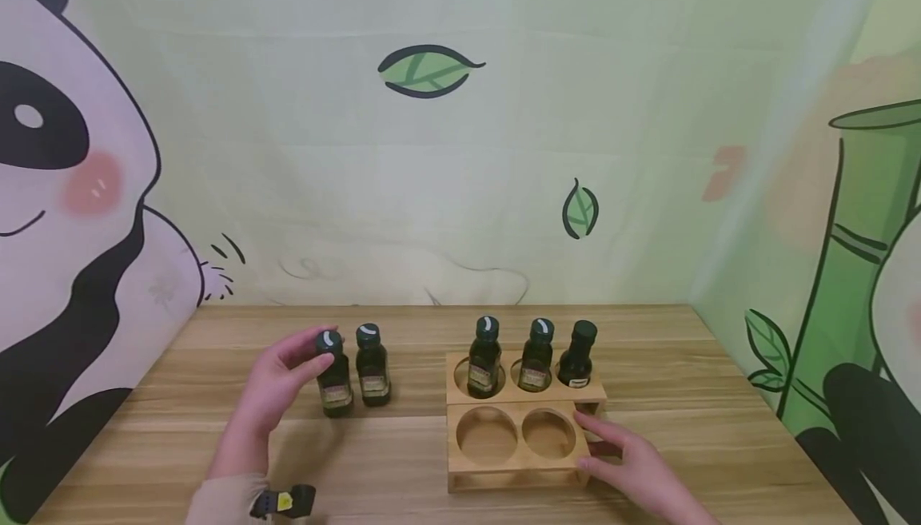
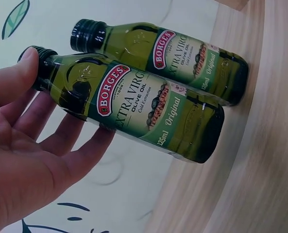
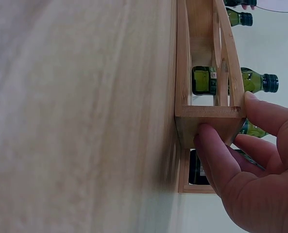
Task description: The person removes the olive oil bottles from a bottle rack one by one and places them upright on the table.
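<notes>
My left hand (image 1: 273, 381) holds a small green olive oil bottle (image 1: 335, 389) by its dark cap. In the left wrist view the thumb lies on the cap, with the fingers behind the neck. A second olive oil bottle (image 1: 373, 373) stands just right of it. My right hand (image 1: 636, 461) grips the right end of a two-tier wooden bottle rack (image 1: 518, 477), one digit at the top edge and another against the end panel (image 3: 209, 126). Two more olive oil bottles, left (image 1: 484, 361) and middle (image 1: 536, 361), and a darker bottle (image 1: 578, 357) occupy the rack's back row.
Two round holes, left (image 1: 487, 435) and right (image 1: 548, 433), in the rack's front tier hold nothing. The wood-grain table (image 1: 683, 381) ends at a printed cloth backdrop (image 1: 324, 149) behind and at the sides. A dark band (image 1: 284, 501) circles the left wrist.
</notes>
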{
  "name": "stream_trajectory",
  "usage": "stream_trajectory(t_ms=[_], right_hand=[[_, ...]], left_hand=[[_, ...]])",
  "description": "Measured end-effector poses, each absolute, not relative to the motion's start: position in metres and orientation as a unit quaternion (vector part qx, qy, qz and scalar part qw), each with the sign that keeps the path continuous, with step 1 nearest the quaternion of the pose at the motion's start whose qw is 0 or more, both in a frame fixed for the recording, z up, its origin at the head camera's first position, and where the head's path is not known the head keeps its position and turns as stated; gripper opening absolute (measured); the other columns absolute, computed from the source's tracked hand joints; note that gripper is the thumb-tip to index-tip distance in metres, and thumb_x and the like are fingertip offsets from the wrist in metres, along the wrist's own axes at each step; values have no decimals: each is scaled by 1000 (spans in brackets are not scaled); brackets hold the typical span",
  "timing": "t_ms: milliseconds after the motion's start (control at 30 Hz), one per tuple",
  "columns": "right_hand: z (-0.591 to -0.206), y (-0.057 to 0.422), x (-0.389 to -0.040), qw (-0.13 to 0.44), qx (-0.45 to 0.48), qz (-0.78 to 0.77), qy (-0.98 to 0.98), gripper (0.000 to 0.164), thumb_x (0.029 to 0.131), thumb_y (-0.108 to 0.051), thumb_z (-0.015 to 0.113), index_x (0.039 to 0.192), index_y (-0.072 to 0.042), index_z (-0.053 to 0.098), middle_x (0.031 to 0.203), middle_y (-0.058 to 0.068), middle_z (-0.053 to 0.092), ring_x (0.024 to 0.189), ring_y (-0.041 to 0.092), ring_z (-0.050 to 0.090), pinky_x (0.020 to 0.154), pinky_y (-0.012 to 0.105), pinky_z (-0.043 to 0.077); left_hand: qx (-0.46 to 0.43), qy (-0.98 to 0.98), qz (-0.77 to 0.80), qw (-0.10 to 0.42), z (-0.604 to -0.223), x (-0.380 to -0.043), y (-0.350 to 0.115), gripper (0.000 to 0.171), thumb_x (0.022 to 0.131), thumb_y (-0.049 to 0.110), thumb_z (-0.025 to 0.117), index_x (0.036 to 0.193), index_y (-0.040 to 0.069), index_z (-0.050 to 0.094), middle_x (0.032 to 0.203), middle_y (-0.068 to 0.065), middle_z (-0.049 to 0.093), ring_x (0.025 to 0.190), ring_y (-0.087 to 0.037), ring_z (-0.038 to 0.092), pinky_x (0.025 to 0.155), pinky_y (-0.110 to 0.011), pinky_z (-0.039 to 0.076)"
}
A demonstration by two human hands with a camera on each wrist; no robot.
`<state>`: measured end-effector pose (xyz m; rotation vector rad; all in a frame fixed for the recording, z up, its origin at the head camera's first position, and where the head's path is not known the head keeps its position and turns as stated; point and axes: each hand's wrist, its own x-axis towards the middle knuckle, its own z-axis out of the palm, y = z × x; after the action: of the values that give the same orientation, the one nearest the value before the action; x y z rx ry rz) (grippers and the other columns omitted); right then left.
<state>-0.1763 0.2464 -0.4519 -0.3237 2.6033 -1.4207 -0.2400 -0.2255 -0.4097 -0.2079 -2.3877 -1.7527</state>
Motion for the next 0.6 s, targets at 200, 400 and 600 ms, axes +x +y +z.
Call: stream_trajectory(t_ms=[200, 400, 600], right_hand=[[-453, 246, -177, 77, -101, -471, 873, 66, 88, -25, 76, 142, 2, 50, 144, 28, 46, 107, 33, 64, 83, 31, 55], [-452, 246, -177, 79, -101, -470, 873, 67, 88, -26, 76, 142, 2, 50, 144, 28, 46, 108, 34, 64, 83, 34, 55], [-453, 246, -177, 78, -109, -470, 872, 67, 89, -27, 76, 142, 3, 49, 144, 30, 45, 108, 35, 64, 82, 31, 55]], left_hand=[[-67, -811, -575, 78, -410, -246, -227, 49, 93, 20, 71, 138, 6, 58, 128, -14, 64, 107, -5, 58, 91, -27, 46], [-77, -815, -568, 80, -413, -252, -229, 48, 93, 19, 71, 137, 6, 58, 128, -14, 64, 108, -8, 59, 92, -30, 47], [-90, -821, -558, 79, -416, -258, -232, 48, 93, 18, 71, 137, 6, 59, 127, -14, 64, 108, -7, 59, 91, -26, 46]])
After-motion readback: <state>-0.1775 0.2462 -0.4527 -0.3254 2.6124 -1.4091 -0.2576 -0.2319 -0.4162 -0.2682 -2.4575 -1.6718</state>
